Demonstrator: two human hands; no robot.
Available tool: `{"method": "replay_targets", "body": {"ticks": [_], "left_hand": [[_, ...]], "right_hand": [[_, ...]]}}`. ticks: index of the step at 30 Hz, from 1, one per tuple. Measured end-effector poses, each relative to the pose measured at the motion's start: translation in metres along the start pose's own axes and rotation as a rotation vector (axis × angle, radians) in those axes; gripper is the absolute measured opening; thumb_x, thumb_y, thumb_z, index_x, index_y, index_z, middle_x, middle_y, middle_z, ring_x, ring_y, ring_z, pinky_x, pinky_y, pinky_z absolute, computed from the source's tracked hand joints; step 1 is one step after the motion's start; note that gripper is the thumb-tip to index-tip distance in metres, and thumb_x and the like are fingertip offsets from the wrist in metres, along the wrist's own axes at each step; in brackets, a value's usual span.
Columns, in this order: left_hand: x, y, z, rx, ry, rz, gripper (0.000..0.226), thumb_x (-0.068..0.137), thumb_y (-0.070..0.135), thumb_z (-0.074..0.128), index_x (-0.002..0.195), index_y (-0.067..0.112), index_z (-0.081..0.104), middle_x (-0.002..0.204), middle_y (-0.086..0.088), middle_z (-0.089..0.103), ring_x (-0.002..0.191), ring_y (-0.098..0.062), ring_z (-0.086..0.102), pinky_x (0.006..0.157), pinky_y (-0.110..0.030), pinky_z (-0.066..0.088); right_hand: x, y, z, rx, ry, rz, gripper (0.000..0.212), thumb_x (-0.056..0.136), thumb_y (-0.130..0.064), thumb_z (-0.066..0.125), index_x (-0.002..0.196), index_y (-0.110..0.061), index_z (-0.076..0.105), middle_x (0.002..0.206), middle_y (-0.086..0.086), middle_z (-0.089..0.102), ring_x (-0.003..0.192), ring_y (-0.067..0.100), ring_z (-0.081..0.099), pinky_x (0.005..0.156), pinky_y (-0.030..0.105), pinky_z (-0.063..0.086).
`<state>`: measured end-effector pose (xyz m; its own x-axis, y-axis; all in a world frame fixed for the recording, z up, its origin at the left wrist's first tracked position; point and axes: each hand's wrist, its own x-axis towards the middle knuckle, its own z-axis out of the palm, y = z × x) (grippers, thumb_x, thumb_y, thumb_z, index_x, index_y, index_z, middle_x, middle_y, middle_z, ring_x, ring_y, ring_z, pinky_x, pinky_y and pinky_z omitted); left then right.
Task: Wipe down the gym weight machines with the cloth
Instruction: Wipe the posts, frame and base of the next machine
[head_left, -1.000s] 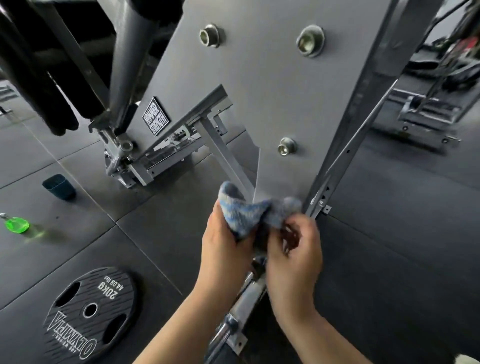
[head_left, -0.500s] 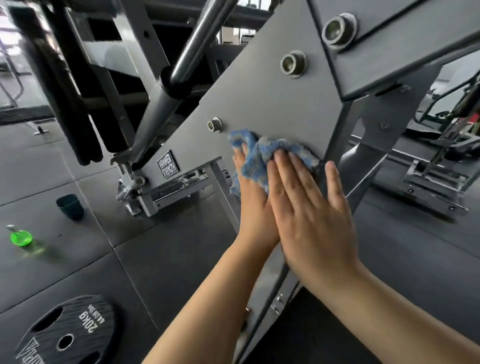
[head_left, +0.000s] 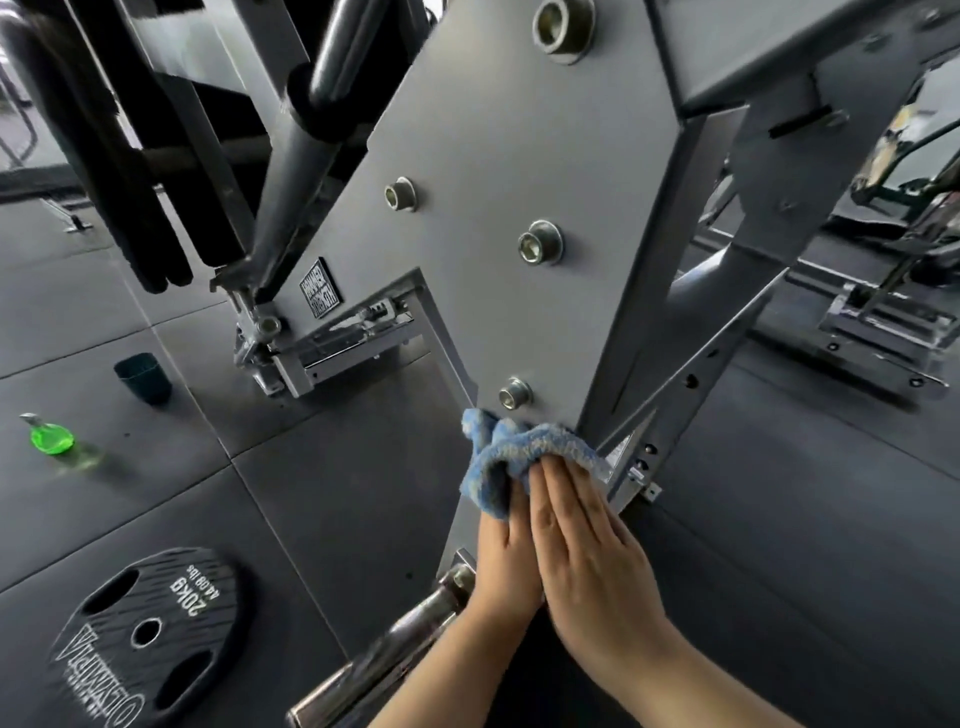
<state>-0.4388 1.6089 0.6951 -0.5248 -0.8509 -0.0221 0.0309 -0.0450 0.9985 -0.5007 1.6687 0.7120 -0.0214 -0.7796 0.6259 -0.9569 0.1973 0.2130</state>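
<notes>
A crumpled blue cloth (head_left: 511, 452) is pressed against the lower end of the grey steel plate (head_left: 498, 171) of the weight machine, just below a bolt (head_left: 514, 393). My left hand (head_left: 506, 556) lies flat under the cloth's left part. My right hand (head_left: 587, 551) lies flat beside it, its fingertips on the cloth's right part. Both palms push the cloth onto the plate. The cloth hides the plate's bottom edge.
A 20 kg black weight plate (head_left: 148, 631) lies on the dark rubber floor at lower left. A green bottle (head_left: 51, 438) and a dark cup (head_left: 143, 376) stand further left. A chrome bar (head_left: 384, 654) juts out below my hands. Another machine's frame (head_left: 878, 332) sits at right.
Both hands slid the cloth down the plate, from its middle by the upper bolts to its bottom end. Half a second before that they had moved up.
</notes>
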Motion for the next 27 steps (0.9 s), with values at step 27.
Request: {"method": "replay_targets", "body": {"ticks": [27], "left_hand": [[0.073,-0.020,-0.034,-0.202,-0.096,-0.057,0.084,0.059,0.072,0.064,0.130,0.030,0.046,0.131,-0.003,0.056,0.123,-0.015,0.051,0.107,-0.037,0.037]], "right_hand": [[-0.019,-0.047,0.059,0.043,-0.049,0.428,0.062,0.080,-0.023,0.039,0.140,-0.007,0.031,0.142,0.015,0.025,0.129,0.041,0.026,0.112,0.049,0.014]]}}
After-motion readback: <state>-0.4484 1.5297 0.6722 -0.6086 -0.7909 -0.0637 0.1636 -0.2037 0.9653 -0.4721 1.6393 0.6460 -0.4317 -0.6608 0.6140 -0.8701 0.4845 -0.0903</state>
